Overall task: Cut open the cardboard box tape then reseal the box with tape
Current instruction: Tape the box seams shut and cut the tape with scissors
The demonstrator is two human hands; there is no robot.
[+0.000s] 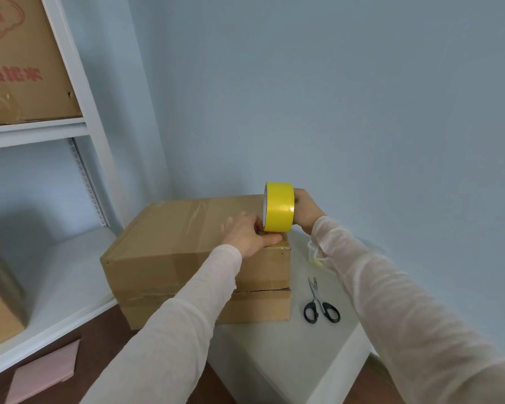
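Observation:
A brown cardboard box (169, 246) lies on a white table (289, 354), with old clear tape across its top. My right hand (306, 211) grips a yellow tape roll (279, 207), held upright over the box's right top edge. My left hand (250, 233) rests on the box top beside the roll; its thumb presses on the box's front right corner under the roll, and its fingertips touch the roll's lower edge. Whether they pinch the tape's free end I cannot tell.
Black-handled scissors (319, 304) lie on the table right of the box. A crumpled scrap of clear tape (314, 252) lies behind my right sleeve. White shelving (70, 132) on the left holds other cardboard boxes (21, 62). A pink sheet (47, 371) lies on the floor.

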